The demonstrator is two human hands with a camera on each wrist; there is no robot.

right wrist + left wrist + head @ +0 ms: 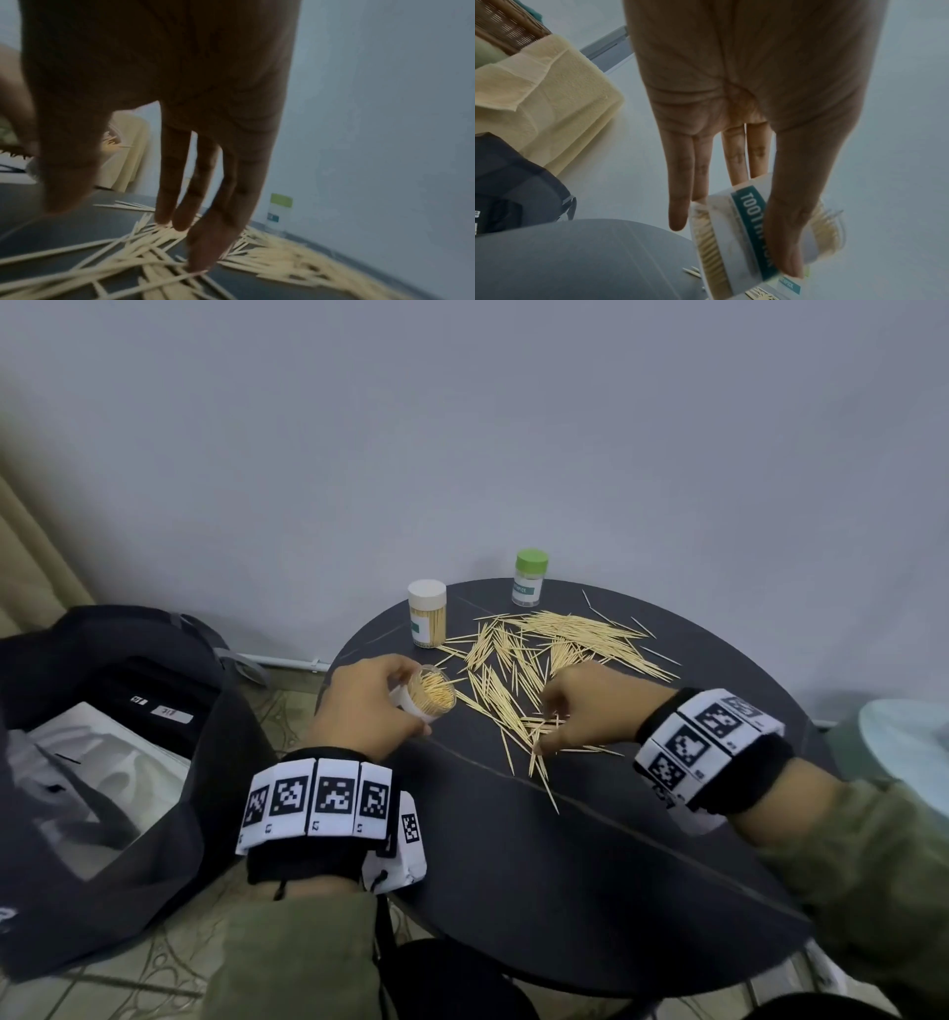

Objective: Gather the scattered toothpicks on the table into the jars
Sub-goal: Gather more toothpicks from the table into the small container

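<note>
Head-camera view: a round black table (590, 865) is carrying a wide scatter of toothpicks (554, 634) toward its twelve o'clock edge, between a white-capped jar (427, 614) at eleven and a green-capped jar (529, 580) at twelve. At nine o'clock the left hand (369, 711) is gripping an open, nearly full toothpick jar (429, 698), tilted. The right hand (590, 706) is curling its fingertips (197, 261) onto the near picks, pinching some together. Tilting further risks spilling the jar; a loose pinch could be dropping picks.
</note>
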